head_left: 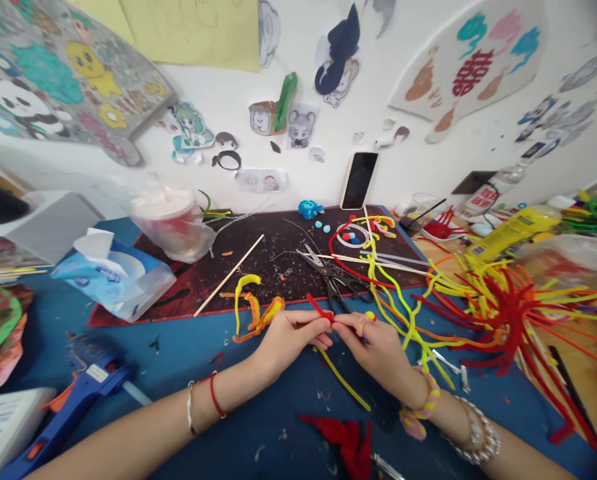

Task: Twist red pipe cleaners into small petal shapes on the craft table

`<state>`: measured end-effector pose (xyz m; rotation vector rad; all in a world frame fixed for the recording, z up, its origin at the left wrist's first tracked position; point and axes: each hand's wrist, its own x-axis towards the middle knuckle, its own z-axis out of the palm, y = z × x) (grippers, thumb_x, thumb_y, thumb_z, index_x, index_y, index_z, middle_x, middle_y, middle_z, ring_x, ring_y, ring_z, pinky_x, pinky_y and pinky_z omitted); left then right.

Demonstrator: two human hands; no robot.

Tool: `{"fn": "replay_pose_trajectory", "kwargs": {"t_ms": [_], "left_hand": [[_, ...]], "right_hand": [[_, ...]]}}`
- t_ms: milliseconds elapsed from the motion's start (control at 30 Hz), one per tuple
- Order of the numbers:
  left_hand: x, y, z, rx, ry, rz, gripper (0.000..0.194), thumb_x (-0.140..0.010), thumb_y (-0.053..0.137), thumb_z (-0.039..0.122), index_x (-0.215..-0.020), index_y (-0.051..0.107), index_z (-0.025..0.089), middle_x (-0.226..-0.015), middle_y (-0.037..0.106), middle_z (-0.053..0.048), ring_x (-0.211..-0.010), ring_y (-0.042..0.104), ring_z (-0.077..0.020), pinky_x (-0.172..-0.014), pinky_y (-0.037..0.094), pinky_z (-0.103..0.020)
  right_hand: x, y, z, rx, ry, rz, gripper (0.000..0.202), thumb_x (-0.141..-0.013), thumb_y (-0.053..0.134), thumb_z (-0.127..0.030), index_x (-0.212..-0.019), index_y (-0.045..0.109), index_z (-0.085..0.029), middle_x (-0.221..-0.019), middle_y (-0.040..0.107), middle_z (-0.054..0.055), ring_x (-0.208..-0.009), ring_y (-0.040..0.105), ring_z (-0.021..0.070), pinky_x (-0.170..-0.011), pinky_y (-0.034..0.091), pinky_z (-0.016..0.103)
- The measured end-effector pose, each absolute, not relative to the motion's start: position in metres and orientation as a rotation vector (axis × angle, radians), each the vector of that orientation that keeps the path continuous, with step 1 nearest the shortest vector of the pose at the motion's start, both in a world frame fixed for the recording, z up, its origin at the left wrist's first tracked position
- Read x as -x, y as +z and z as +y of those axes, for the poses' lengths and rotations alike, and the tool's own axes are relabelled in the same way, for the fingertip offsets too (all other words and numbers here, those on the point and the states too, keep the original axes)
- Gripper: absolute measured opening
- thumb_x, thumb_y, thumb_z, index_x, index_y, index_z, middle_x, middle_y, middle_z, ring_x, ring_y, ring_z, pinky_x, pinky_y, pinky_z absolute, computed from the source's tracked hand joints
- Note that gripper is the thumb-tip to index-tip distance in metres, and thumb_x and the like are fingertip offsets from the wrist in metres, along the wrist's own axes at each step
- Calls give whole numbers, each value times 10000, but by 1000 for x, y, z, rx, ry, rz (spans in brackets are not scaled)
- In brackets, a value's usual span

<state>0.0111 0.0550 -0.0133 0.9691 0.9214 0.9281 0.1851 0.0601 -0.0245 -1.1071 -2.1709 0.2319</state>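
Both hands meet at the middle of the desk, fingertips pinched around a short red pipe cleaner [320, 307]. My left hand [289, 339] has thumb and fingers closed on it, and one end sticks up past them. My right hand [376, 343] pinches the same piece from the other side. A yellow pipe cleaner [346, 387] slants out below the fingers; whether it is held or lies on the mat cannot be made out. Bent yellow and orange pipe cleaners [254, 310] lie left of the hands. Nearer me lies a folded red fuzzy piece [351, 443].
Black-handled scissors [323, 267] and a wooden stick [228, 275] lie on the dark mat. At right spreads a tangle of red, yellow and orange pipe cleaners [513, 310]. A blue glue gun [86, 380], tissue pack [113, 273] and bagged cup [168, 223] stand left. A phone [359, 180] leans on the wall.
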Motion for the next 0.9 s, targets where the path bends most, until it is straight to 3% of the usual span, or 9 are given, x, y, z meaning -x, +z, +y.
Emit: {"fn": "replay_pose_trajectory", "kwargs": {"t_ms": [133, 267, 433, 667, 900], "left_hand": [[-6, -8, 61, -942, 1001, 981, 274, -743, 597, 357, -794, 681, 101, -691, 672, -74, -618, 620, -137, -661, 505, -264], [-1, -8, 66, -799, 1079, 982, 250, -715, 636, 341, -782, 669, 102, -750, 667, -70, -633, 611, -118, -658, 501, -239], [0, -13, 69, -693, 1133, 935, 256, -714, 639, 332, -827, 662, 103, -805, 657, -74, -660, 606, -112, -681, 501, -241], [0, -16, 68, -667, 1111, 913, 249, -712, 643, 332, -822, 668, 110, -824, 660, -76, -671, 611, -116, -694, 508, -247], [-7, -12, 59, -799, 944, 865, 222, -723, 637, 297, -805, 686, 97, -777, 677, -83, -731, 630, -153, -751, 507, -283]], "right_hand": [[-187, -16, 64, 1180, 390, -2009, 208, -868, 430, -269, -871, 629, -209, -774, 674, 27, -702, 622, 158, -648, 472, 269], [-193, -12, 72, 1287, 654, -1777, 304, -891, 365, -328, -892, 631, -181, -595, 561, 2, -531, 524, 121, -528, 431, 242], [-199, -19, 84, 1166, 875, -1508, 332, -906, 316, -329, -931, 600, -157, -691, 569, 31, -576, 504, 123, -580, 436, 265], [-199, -17, 81, 1225, 357, -1574, 239, -850, 433, -249, -1059, 541, -210, -1036, 556, 81, -965, 510, 209, -855, 397, 400], [-188, -14, 62, 1027, 43, -2108, 363, -786, 521, -164, -1139, 525, -247, -1038, 590, 58, -1003, 481, 237, -896, 364, 455]]}}
